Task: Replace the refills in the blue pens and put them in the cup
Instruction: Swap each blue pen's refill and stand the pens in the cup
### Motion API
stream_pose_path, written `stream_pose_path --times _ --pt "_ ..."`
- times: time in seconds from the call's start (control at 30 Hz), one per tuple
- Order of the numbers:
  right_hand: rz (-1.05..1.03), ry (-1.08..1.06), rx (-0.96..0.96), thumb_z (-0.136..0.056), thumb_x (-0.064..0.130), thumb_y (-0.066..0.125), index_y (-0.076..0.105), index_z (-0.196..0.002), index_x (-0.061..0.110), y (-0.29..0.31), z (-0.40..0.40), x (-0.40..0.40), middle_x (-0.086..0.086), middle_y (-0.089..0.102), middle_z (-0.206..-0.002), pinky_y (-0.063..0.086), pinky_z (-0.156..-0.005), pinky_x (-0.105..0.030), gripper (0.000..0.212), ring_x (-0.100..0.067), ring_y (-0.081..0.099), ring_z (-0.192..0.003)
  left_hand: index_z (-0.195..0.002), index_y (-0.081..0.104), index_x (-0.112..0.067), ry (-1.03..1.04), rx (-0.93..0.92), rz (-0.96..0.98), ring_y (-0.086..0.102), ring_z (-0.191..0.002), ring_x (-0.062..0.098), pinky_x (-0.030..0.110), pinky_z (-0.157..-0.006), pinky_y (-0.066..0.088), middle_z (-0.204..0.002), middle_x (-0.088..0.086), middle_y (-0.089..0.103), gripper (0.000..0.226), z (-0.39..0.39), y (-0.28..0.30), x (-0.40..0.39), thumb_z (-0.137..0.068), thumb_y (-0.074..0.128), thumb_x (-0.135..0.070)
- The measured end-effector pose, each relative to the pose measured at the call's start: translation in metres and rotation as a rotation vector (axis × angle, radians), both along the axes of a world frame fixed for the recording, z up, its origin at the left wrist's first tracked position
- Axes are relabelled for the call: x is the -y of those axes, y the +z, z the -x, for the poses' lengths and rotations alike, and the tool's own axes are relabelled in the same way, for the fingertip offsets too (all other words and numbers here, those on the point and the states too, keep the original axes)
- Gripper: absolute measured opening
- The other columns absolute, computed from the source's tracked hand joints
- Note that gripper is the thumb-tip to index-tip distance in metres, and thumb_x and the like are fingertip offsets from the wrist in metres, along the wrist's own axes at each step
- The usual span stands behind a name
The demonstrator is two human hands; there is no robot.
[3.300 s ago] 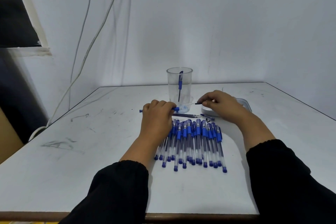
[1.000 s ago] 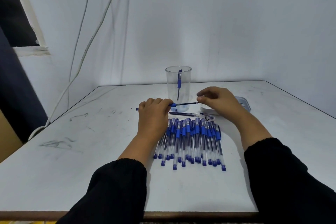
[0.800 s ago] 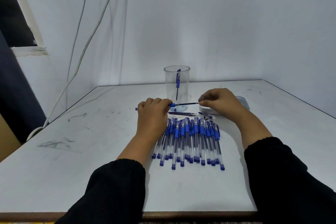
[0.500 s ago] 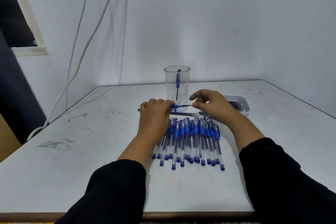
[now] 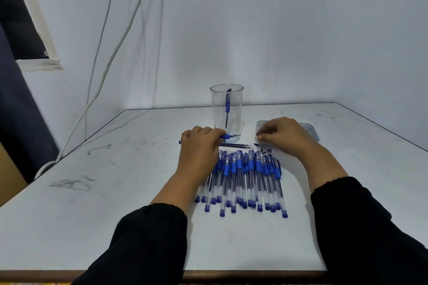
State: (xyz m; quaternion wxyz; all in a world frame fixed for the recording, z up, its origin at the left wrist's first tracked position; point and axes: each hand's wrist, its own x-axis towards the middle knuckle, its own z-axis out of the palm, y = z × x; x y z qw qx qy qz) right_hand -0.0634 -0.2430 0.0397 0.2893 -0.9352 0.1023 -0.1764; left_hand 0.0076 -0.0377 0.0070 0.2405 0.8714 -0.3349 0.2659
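Left hand grips a blue pen in front of the cup

The left hand (image 5: 201,146) curls round a pen (image 5: 228,136) (tip pointing right) just before the cup (image 5: 226,109), which holds one pen. The right hand (image 5: 283,135), fingers curled, rests over the tray (image 5: 311,129) right of the cup; its hold is unclear. More pens (image 5: 245,178) lie on the worktop (image 5: 92,192).

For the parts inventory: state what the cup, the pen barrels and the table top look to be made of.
Cup: clear, glossy, probably plastic; the one pen inside shows through its wall.
Pen barrels: transparent plastic with blue grips and end plugs; dark refills are visible within.
Table top: white, smooth, matte, perhaps laminate; it carries dark scuffs, and a brown edge shows along the near side.
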Motion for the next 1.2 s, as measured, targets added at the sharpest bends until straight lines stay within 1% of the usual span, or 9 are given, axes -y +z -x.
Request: stream_pose_path --times 0.2,0.33,0.47,0.6,0.67,0.73,0.83,1.0,1.2 --pt "0.126 -0.097 -0.147 -0.081 0.027 0.074 0.074 -0.082 0.031 -0.002 0.003 0.008 0.007 0.071 -0.089 0.051 -0.086 -0.034 0.003 -0.012 0.063 -0.091 -0.122 0.059 -0.026 0.0 -0.003 -0.022 0.048 -0.11 0.017 0.032 -0.096 0.022 -0.115 -0.007 0.063 0.027 -0.001 0.0 0.001 -0.099 0.046 -0.024" --pt "0.171 -0.099 -0.157 -0.081 0.024 0.072 0.076 -0.091 0.029 -0.008 0.0 0.003 0.01 0.071 -0.092 0.047 -0.094 -0.036 0.011 -0.011 0.062 -0.093 -0.122 0.059 -0.027 0.004 -0.008 -0.022 0.048 -0.11 0.016 0.032 -0.097 0.022 -0.116 -0.007 0.063 0.027 -0.001 0.0 0.001 -0.098 0.046 -0.024" --pt "0.208 -0.096 -0.16 -0.081 0.027 0.073 0.076 -0.089 0.028 -0.009 -0.002 0.0 0.008 0.07 -0.092 0.047 -0.083 -0.03 0.008 -0.011 0.061 -0.09 -0.123 0.058 -0.027 0.012 -0.007 -0.03 0.048 -0.111 0.016 0.032 -0.098 0.023 -0.117 -0.007 0.063 0.028 -0.002 -0.001 0.001 -0.099 0.045 -0.025" --pt "0.224 -0.094 -0.16 -0.08 0.027 0.073 0.073 -0.083 0.028 -0.013 -0.004 0.001 0.009 0.07 -0.088 0.045 -0.08 -0.03 0.004 -0.01 0.061 -0.086 -0.119 0.061 -0.025 -0.008 0.004 -0.004 0.049 -0.108 0.018 0.031 -0.095 0.022 -0.113 -0.006 0.065 0.026 -0.002 -0.002 0.0 -0.097 0.048 -0.023" --pt "0.051 -0.065 -0.047 -0.081 0.022 0.07 0.071 -0.084 0.023 -0.013 -0.007 -0.001 0.008 0.069 -0.087 0.048 -0.075 -0.029 0.004 -0.01 0.062 -0.085 -0.118 0.063 -0.024 -0.014 0.013 0.017 0.05 -0.106 0.019 0.031 -0.092 0.022 -0.111 -0.005 0.066 0.025 -0.002 -0.001 0.001 -0.097 0.049 -0.022" --pt "-0.239 -0.048 0.102 -0.082 0.016 0.07 0.069 -0.086 0.017 -0.01 -0.009 -0.008 0.003 0.068 -0.087 0.051 -0.069 -0.027 0.004 -0.012 0.062 -0.081 -0.118 0.063 -0.024 -0.009 0.02 0.022 0.051 -0.105 0.019 0.031 -0.092 0.023 -0.111 -0.006 0.066 0.025 -0.002 -0.001 0.0 -0.097 0.049 -0.022" --pt "-0.559 -0.006 0.181 -0.08 0.009 0.071 0.068 -0.085 0.01 -0.005 -0.011 -0.019 -0.005 0.07 -0.084 0.053 -0.068 -0.035 0.006 -0.017 0.063 -0.076 -0.119 0.062 -0.025 0.004 0.022 0.028 0.051 -0.106 0.018 0.031 -0.094 0.024 -0.112 -0.006 0.065 0.026 -0.001 0.0 0.0 -0.097 0.048 -0.022" --pt "-0.712 0.058 0.167 -0.079 0.001 0.069 0.067 -0.08 0.006 -0.006 -0.012 -0.032 -0.003 0.069 -0.072 0.042 -0.058 -0.024 0.005 -0.011 0.061 -0.067 -0.118 0.062 -0.025 0.013 0.029 0.037 0.051 -0.105 0.018 0.031 -0.094 0.025 -0.112 -0.006 0.065 0.026 0.0 0.001 0.001 -0.098 0.047 -0.023" --pt "-0.863 0.093 0.192 -0.083 -0.001 0.066 0.064 -0.08 0.006 -0.006 -0.015 -0.035 -0.008 0.071 -0.075 0.04 -0.053 -0.02 0.007 -0.01 0.06 -0.06 -0.12 0.061 -0.025 0.013 0.028 0.026 0.051 -0.107 0.017 0.032 -0.095 0.026 -0.114 -0.005 0.065 0.026 0.001 0.001 0.001 -0.098 0.046 -0.024"
